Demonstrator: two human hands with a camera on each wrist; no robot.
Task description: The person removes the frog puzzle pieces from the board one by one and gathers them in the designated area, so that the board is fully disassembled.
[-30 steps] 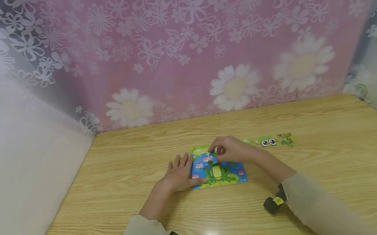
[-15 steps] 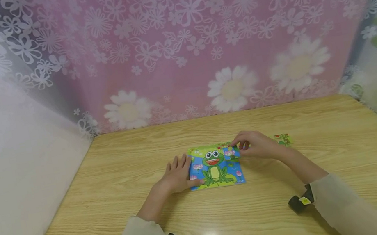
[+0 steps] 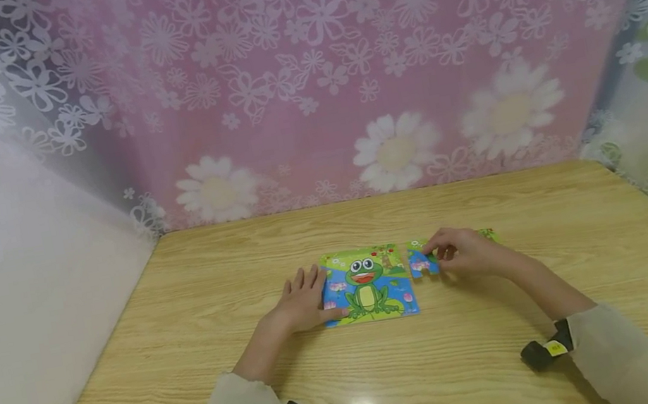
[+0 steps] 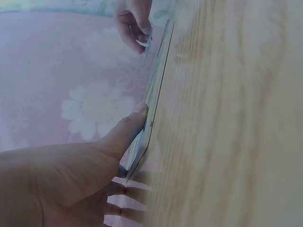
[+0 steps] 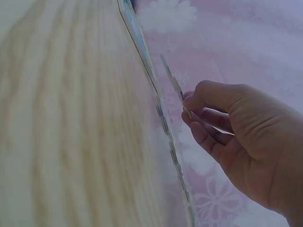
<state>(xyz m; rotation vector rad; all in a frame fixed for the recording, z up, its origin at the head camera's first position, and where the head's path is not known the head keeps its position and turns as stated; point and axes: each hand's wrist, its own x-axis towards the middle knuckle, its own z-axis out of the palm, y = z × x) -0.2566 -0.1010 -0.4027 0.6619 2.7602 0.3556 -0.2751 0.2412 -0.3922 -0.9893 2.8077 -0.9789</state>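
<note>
A frog jigsaw puzzle board lies flat on the table, showing a green frog on blue and yellow-green. My left hand rests at its left edge with fingers spread, the thumb lying on the board's face. Just off the board's right side, my right hand pinches a puzzle piece with a pink lotus on blue. In the right wrist view that piece is seen edge-on between thumb and fingertips, raised above the table. Part of it is hidden by the fingers.
Behind the right hand a green loose piece peeks out. A row of loose pieces lies along the table in the right wrist view. The wooden table meets a pink flowered curtain at the back.
My right hand has carried the lotus piece rightward, from over the frog's head to beside the board. The frog's face, covered before, now shows. My left hand has stayed put.
</note>
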